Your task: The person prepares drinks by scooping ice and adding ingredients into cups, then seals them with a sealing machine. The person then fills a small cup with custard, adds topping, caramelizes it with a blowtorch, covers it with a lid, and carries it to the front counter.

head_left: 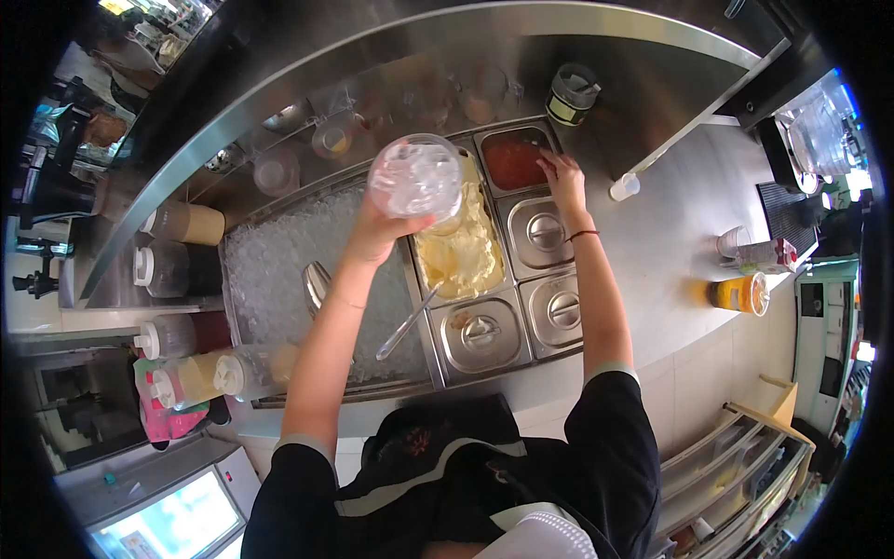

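My left hand (377, 233) is wrapped round a clear plastic cup (416, 177) with ice in it, raised above the counter between the ice bin and a steel pan (466, 247) of creamy yellow food. My right hand (564, 182) is at the right side of a pan of red sauce or pulp (512, 163). Its fingers are bent together over the rim; whatever they pinch, if anything, is too small to make out. A long-handled spoon (407, 323) leans out of the yellow pan. A metal scoop (317, 285) lies on the ice (270, 261), partly behind my left forearm.
Lidded steel pans (542, 233) surround the yellow one. Several white-capped jugs (228, 373) line the left side. Behind the pans stands a labelled jar (571, 93). A small white cup (625, 186) and an orange-yellow tub (740, 294) are to the right. A steel shelf edge (447, 19) overhangs the back.
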